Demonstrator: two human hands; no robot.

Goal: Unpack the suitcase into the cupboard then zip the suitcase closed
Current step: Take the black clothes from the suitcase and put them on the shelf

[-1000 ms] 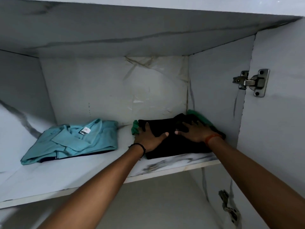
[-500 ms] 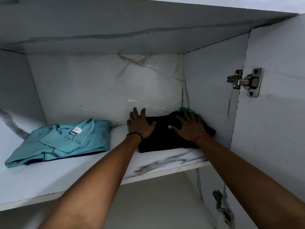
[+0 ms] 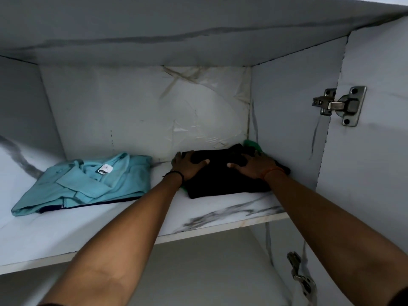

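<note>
Cupboard (image 3: 141, 111) stands open, its marble-patterned shelf (image 3: 216, 215) pale with grey veins, a wrinkled film on the back wall, a steel hinge (image 3: 340, 106) on the door at right; since half a second ago the left hand (image 3: 187, 165) has slid rightward onto the pile, off its left edge; both palms now press flat, fingers spread, on the black folded garment (image 3: 220, 184), right hand (image 3: 256, 166) beside the wall; green cloth (image 3: 252, 144) peeks beneath; a teal polo shirt (image 3: 88, 184) lies well apart at left.
</note>
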